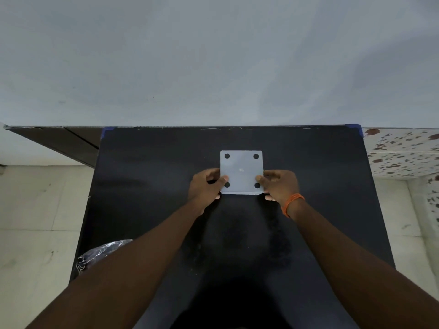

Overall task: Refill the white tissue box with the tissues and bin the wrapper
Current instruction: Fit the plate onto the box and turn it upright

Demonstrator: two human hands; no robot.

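The white tissue box (241,170) sits on the black table (154,198) near the middle, its flat square face up with a black dot at each corner. My left hand (205,186) grips its left side, thumb on top near the front left dot. My right hand (278,185), with an orange band at the wrist, grips its right side, thumb on top near the front right dot. No tissues or wrapper are visible on the table.
A bin lined with a crinkled black bag (99,255) stands on the floor at the table's left edge, partly behind my left forearm. A grey wall rises behind the table. Speckled tiles (403,150) lie to the right.
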